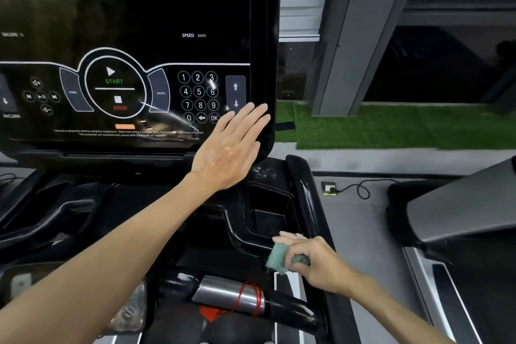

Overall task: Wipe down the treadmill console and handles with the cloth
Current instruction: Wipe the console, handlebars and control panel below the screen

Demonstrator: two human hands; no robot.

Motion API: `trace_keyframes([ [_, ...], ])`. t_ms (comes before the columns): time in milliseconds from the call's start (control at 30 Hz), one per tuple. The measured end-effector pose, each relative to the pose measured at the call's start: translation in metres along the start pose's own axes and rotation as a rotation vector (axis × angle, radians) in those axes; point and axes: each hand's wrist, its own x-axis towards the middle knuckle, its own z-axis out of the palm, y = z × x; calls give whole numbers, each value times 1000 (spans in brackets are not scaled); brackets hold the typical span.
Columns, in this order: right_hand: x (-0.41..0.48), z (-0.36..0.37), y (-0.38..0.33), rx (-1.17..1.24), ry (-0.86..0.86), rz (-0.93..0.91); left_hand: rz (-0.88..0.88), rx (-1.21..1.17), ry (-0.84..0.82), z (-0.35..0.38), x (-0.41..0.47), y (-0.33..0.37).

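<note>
A: Since the cloth [276, 257] is the thing to watch, how does it look?

B: Teal, nubbly, crumpled into a small wad. The right hand [315, 262] grips it, with the fingers curled round it and the index finger stretched out over the top; most of the wad pokes out on the thumb side.

A: And the console [125, 22]?

B: Glossy black, dark screen, white labels, a START and STOP dial. The keypad [198, 98] and the arrow keys [235, 95] sit just beyond the fingertips of the left hand [231, 145]. There are smears on the glass to the left of that hand.

A: How does that hand lie?

B: Flat and relaxed, fingers straight and together, laid against the console's lower right corner, holding nothing. The arm reaches up from the lower left.

A: Any compartments?

B: A tray pocket [268, 212] lies between the two hands, just past the cloth. Its inside is too dark to tell what it holds.

A: The handles?

B: A handle bar [293, 310] runs below the right hand, with a metal grip plate [223, 292] and a red cord [258, 299] looped round it.
</note>
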Motion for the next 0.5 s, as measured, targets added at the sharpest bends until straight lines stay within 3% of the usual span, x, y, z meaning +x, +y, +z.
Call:
trace_keyframes([
  [233, 21, 9, -44, -4, -60, -37, 3, -13, 12, -2, 0, 0],
  [400, 4, 3, -40, -249, 137, 176, 4, -1, 11, -1, 0, 0],
  [500, -1, 15, -46, -238, 194, 231, 7, 3, 10, 0, -1, 0],
])
